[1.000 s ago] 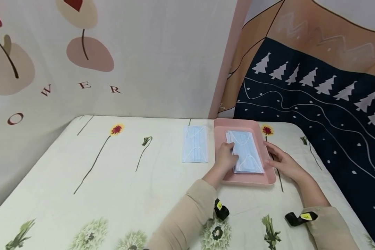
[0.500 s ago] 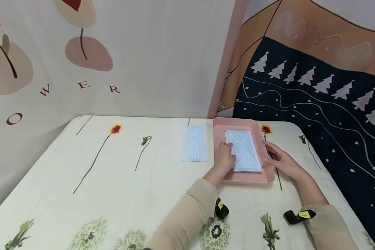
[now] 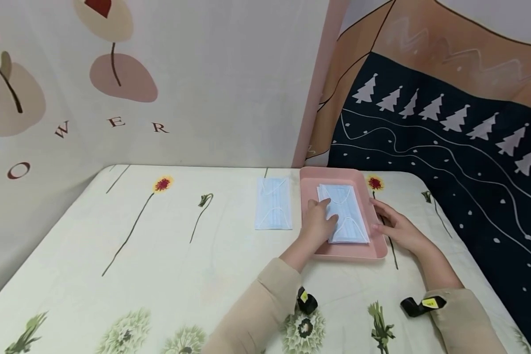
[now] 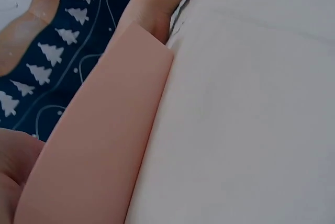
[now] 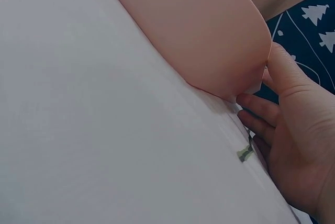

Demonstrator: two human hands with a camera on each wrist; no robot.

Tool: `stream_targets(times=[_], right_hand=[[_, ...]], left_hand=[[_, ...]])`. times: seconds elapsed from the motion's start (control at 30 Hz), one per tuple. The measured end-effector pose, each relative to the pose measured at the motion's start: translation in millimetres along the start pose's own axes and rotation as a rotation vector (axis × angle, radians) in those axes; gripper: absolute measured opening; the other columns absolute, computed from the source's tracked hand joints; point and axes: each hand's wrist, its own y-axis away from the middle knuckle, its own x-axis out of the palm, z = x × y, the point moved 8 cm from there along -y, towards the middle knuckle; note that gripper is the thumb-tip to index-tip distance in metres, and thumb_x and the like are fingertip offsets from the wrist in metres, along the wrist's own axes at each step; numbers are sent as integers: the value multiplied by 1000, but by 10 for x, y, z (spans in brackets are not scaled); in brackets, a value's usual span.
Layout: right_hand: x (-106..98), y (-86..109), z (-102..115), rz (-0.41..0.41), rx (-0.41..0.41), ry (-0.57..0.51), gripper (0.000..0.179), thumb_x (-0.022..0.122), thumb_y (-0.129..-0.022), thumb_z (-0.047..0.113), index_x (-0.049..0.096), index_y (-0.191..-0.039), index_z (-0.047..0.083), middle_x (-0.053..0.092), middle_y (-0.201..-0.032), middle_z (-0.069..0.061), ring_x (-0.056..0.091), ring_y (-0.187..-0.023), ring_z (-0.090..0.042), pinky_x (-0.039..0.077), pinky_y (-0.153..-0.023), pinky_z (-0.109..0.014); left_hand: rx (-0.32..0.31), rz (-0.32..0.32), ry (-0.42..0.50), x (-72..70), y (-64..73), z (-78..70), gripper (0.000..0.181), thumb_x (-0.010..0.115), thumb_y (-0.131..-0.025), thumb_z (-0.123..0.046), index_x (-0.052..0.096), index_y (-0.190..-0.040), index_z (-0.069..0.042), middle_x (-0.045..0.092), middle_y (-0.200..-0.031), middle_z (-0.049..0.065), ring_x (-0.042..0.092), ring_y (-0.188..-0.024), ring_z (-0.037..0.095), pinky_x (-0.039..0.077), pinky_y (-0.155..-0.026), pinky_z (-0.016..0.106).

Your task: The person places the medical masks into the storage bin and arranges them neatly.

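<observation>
Pale blue pleated face masks lie in a slightly fanned stack inside a shallow pink tray. My left hand reaches over the tray's left side, thumb and index finger parted at the stack's left edge; its other fingers are hidden. In the left wrist view, the tray's wall covers most of that hand. My right hand touches the tray's right side from outside with extended fingers and thumb. Its thumb meets the rim in the right wrist view. Left of the tray, a single face mask lies flat.
A white cloth with printed flowers covers the table. Behind it hangs a pale curtain, and to the right a dark blue cloth with tree prints. Black wrist straps sit at both sleeves.
My left forearm has shifted slightly left, and the thumb and index finger have spread apart at the mask stack. The right hand holds its place against the tray. The view has drifted slightly.
</observation>
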Motion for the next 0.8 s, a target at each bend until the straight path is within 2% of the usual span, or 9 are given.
stream_targets(times=[0.17, 0.3, 0.47, 0.67, 0.8], right_hand=[[-2, -7, -6, 3, 10, -10, 70, 60, -96, 17, 20, -153, 9, 26, -149, -26, 18, -137, -43, 25, -93, -3], [2, 0, -16, 1, 27, 1, 71, 60, -96, 19, 19, -153, 9, 26, -150, -25, 17, -138, -43, 25, -92, -2], [6, 11, -2, 0, 40, 12, 72, 60, -96, 20, 19, -153, 10, 25, -150, -26, 17, -138, -44, 24, -91, -2], [11, 6, -7, -4, 37, 12, 72, 61, -96, 20, 19, -153, 10, 27, -149, -25, 18, -138, -42, 24, -91, -2], [7, -1, -21, -4, 28, -1, 71, 61, -96, 19, 20, -153, 9, 27, -149, -25, 17, -138, -42, 24, -92, -2]], left_hand=[[140, -44, 128, -238, 104, -112, 44, 63, -93, -14, 54, -134, -4, 54, -105, 11, 52, -82, 13, 46, -67, 21], [202, -92, 187, -470, 145, -121, 44, 64, -92, -10, 54, -133, -2, 58, -101, 10, 54, -83, 14, 47, -69, 22], [179, -140, 229, -757, 128, -9, 45, 65, -91, -9, 54, -134, -4, 58, -100, 8, 57, -87, 19, 49, -70, 25], [141, -197, 163, -1048, 56, 240, 46, 67, -88, -8, 55, -132, -1, 60, -101, 13, 60, -86, 27, 50, -69, 31], [117, -208, 115, -1195, 10, 431, 48, 68, -87, -8, 54, -132, 0, 58, -104, 18, 59, -86, 29, 50, -71, 35]])
